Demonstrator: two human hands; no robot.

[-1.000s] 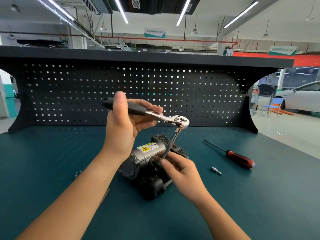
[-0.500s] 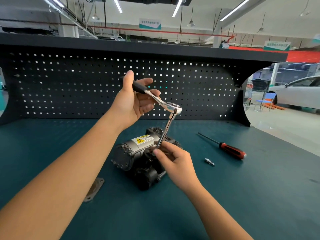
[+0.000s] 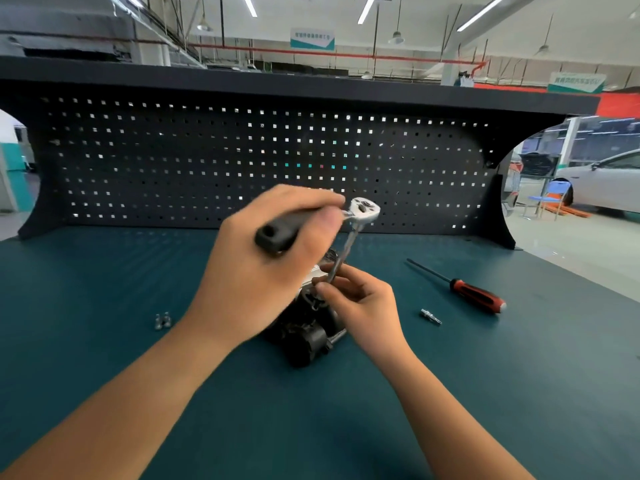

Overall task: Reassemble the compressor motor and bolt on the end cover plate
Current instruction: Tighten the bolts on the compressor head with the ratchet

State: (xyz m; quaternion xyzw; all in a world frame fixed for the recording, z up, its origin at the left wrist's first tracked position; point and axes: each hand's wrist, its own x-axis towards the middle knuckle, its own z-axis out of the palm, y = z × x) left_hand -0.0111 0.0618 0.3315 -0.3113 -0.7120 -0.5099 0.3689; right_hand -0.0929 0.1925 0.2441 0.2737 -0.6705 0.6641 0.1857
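- Evidently mid-bolting: the motor (image 3: 304, 336) sits mid-frame on the worktop (image 3: 104, 271), largely hidden by both hands.
- Grip of the left hand (image 3: 263, 271): wrapped tight round the ratchet (image 3: 364, 210) handle.
- Grip of the right hand (image 3: 363, 306): fingertips pinch the ratchet's shaft just above the motor.
- Two loose bolts (image 3: 162, 321) lie left of centre, so fastening likely remains; whether the cover plate is on, I cannot tell.
- A screwdriver (image 3: 474, 296) lies at the right, untouched.

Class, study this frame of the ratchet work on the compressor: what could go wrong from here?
The left hand grips the ratchet on a long, leaning extension bar; it could slip off the compressor. A slip might nip the right hand, pinching the bar low down. The left forearm could sweep away two loose bolts.
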